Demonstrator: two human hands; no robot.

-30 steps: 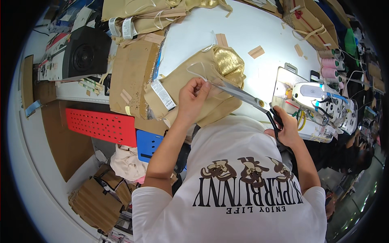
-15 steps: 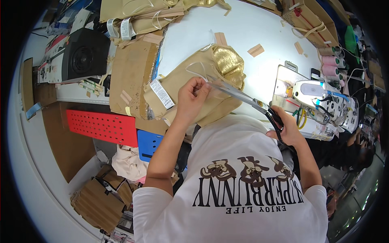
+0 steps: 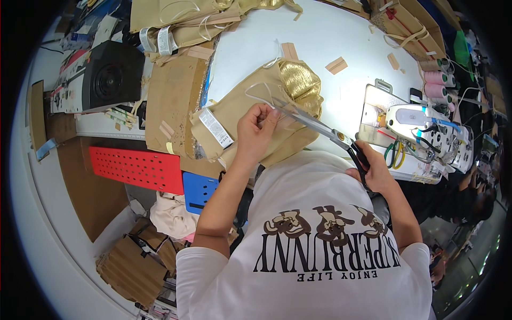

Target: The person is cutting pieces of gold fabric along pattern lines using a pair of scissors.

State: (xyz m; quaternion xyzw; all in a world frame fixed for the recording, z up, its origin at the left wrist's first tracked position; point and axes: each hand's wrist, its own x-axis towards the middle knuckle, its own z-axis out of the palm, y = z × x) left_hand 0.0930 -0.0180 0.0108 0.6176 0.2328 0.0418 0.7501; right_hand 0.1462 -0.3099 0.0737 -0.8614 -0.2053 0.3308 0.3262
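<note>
My right hand (image 3: 376, 169) grips the black handles of a pair of long scissors (image 3: 322, 128), blades pointing up and left. Their tips reach the fingers of my left hand (image 3: 257, 130), which are pinched together on a thin white cord (image 3: 260, 85). The cord loops over a tan garment (image 3: 242, 96) lying on the white table. A shiny gold section (image 3: 300, 82) forms the garment's far right part. Beside my left wrist a white printed label (image 3: 216, 128) hangs from the tan cloth. Whether the blades touch the cord is too small to tell.
A white sewing machine (image 3: 413, 120) stands on the right, with pink thread cones (image 3: 437, 85) behind it. More tan garments (image 3: 181, 18) are piled at the far left, above a cardboard sheet (image 3: 170, 101). Small tan strips (image 3: 336, 65) lie scattered on the white table (image 3: 256, 32).
The scissor handles have come slightly closer together and moved a little up. The label and the cloth near my left hand have shifted slightly right. My left hand stays pinched.
</note>
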